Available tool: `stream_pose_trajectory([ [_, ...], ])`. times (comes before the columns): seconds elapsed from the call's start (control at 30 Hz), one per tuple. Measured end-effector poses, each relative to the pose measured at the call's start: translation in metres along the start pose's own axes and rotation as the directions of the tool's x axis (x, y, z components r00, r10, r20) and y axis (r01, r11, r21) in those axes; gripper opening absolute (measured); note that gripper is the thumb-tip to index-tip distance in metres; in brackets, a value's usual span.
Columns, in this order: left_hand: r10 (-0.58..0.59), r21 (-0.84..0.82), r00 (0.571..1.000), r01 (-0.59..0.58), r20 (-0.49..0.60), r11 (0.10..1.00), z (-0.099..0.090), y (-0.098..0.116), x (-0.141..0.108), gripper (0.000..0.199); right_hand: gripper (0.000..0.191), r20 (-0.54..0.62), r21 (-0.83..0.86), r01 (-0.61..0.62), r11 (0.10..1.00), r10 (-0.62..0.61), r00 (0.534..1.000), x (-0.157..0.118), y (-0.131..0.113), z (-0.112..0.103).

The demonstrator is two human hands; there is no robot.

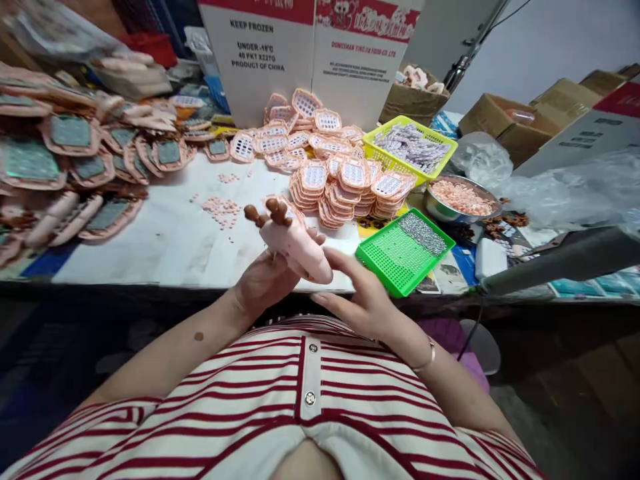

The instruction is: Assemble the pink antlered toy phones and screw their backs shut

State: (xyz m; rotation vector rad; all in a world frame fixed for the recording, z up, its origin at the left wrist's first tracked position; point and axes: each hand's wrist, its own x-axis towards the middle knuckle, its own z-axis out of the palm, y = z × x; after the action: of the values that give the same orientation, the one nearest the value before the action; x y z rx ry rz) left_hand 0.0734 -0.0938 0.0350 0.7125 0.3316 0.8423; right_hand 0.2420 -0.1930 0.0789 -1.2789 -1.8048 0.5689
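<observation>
My left hand [267,277] holds a pink plastic toy casing [297,247] from beneath, just above the table's front edge. Two brown antler-like knobs [273,212] stick out at its far left end. My right hand [363,293] is close by on the right, thumb and forefinger apart, with the forefinger beside the casing's near end. Whether that fingertip touches it I cannot tell. Behind the casing are stacks of pink-rimmed panels [345,183] with rows of dark holes. Small pink pieces [223,212] lie scattered on the white tabletop [150,247].
On the right are a green tray [385,263] of small metallic bits, a metal bowl [463,200] of pink pieces and a yellow basket [413,150]. Pink casings with greenish panels [75,133] crowd the left. A large white carton [310,63] stands behind; a grey bar [555,260] crosses the right.
</observation>
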Motion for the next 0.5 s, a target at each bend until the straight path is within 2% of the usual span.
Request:
stream_pose_trajectory([
  [0.07, -0.005, 0.014, 1.000, 0.005, 0.013, 1.000, -0.010, 0.004, -0.006, 0.052, 0.040, 0.014, 0.068, 0.050, 0.996, -0.051, 0.999, 0.022, 0.002, 0.021],
  [0.13, 0.026, 0.018, 1.000, -0.026, -0.003, 0.999, -0.021, 0.008, -0.011, 0.051, 0.032, 0.000, 0.088, 0.078, 0.993, -0.078, 0.997, 0.037, 0.003, 0.037],
  [0.2, 0.090, 0.030, 0.995, -0.088, -0.043, 0.996, -0.033, 0.016, -0.017, 0.048, 0.032, 0.064, 0.087, 0.092, 0.992, -0.098, 0.993, 0.047, 0.006, 0.047],
  [0.3, 0.160, 0.103, 0.972, -0.144, -0.173, 0.984, -0.061, 0.038, -0.038, 0.043, 0.046, 0.259, 0.062, 0.070, 0.996, -0.084, 0.962, 0.062, 0.017, 0.057],
  [0.37, 0.148, 0.214, 0.949, -0.089, -0.277, 0.973, -0.089, 0.059, -0.063, 0.045, 0.059, 0.376, -0.004, 0.028, 1.000, -0.025, 0.926, 0.073, 0.028, 0.063],
  [0.4, 0.116, 0.292, 0.940, -0.019, -0.320, 0.956, -0.104, 0.071, -0.079, 0.049, 0.059, 0.419, -0.040, 0.010, 0.999, 0.007, 0.908, 0.078, 0.034, 0.066],
  [0.43, 0.047, 0.385, 0.938, 0.095, -0.344, 0.918, -0.119, 0.083, -0.093, 0.052, 0.056, 0.455, -0.069, 0.000, 0.998, 0.032, 0.890, 0.082, 0.040, 0.070],
  [0.5, 0.065, 0.553, 0.903, 0.201, -0.424, 0.809, -0.149, 0.107, -0.116, 0.058, 0.044, 0.511, -0.098, 0.009, 0.995, 0.043, 0.859, 0.089, 0.049, 0.077],
])
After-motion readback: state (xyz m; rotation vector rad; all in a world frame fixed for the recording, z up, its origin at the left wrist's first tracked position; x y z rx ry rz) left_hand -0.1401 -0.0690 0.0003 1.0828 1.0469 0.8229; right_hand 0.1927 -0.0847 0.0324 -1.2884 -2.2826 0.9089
